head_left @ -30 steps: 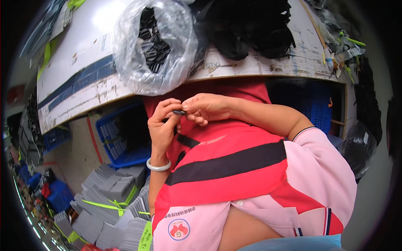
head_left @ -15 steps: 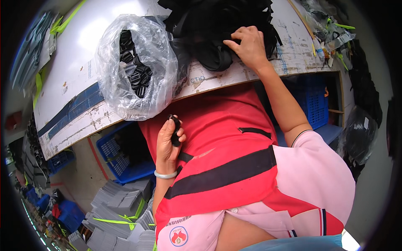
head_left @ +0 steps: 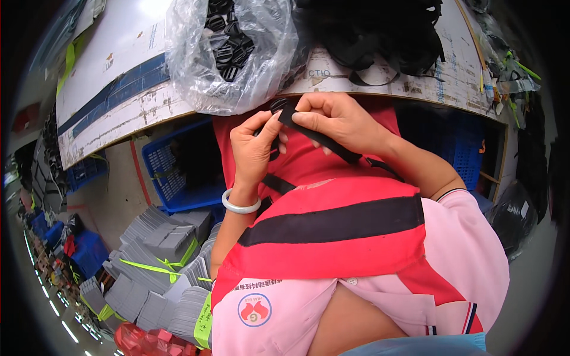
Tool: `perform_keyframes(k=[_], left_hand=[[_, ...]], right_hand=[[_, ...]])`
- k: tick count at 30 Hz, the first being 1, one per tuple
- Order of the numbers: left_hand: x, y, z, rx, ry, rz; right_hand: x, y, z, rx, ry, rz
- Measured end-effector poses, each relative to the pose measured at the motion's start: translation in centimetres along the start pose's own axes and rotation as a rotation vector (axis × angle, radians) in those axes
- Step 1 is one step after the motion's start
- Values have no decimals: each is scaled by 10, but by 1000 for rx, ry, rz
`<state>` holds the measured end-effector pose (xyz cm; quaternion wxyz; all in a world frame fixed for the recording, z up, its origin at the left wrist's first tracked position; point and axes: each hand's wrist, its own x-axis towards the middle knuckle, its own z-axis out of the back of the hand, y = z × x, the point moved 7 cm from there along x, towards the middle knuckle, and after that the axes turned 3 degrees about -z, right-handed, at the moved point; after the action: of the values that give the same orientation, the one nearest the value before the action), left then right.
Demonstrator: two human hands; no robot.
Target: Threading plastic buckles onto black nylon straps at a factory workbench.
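Observation:
In front of the table edge my two hands meet over the red apron [head_left: 368,225]. My left hand [head_left: 252,145] pinches a small black plastic buckle [head_left: 278,105] by its fingertips; something else black sits in its curled fingers, partly hidden. A black webbing strap [head_left: 335,147] is gripped by my right hand [head_left: 347,121], its end at the buckle and its length hanging below the hand. Whether the strap end has entered the buckle, I cannot tell. Just beyond, a clear plastic bag [head_left: 193,83] lies open on the table with many black buckles [head_left: 231,50] inside.
A heap of black straps [head_left: 380,41] covers the far part of the white worn table [head_left: 127,113]. Blue crates [head_left: 178,178] stand beneath it. Grey stacked sheets [head_left: 154,261] tied with yellow-green strips lie at lower left. A filled dark plastic bag [head_left: 512,204] is at far right.
My right hand has come from the strap heap toward me with a strap. My left hand has risen to meet it, bringing the buckle to the strap's end. The view has shifted slightly.

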<state>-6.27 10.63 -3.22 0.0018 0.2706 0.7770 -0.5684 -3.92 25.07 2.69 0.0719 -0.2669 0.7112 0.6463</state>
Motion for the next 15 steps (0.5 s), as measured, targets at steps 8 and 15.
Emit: perform_keyframes(k=[8,15], left_hand=[[-13,-16,13,364,-137,-384],[-20,-39,-1,700,-139,-744]], right_hand=[[22,-35,-12,263,19,-153],[31,-34,-17,381,10,-105]])
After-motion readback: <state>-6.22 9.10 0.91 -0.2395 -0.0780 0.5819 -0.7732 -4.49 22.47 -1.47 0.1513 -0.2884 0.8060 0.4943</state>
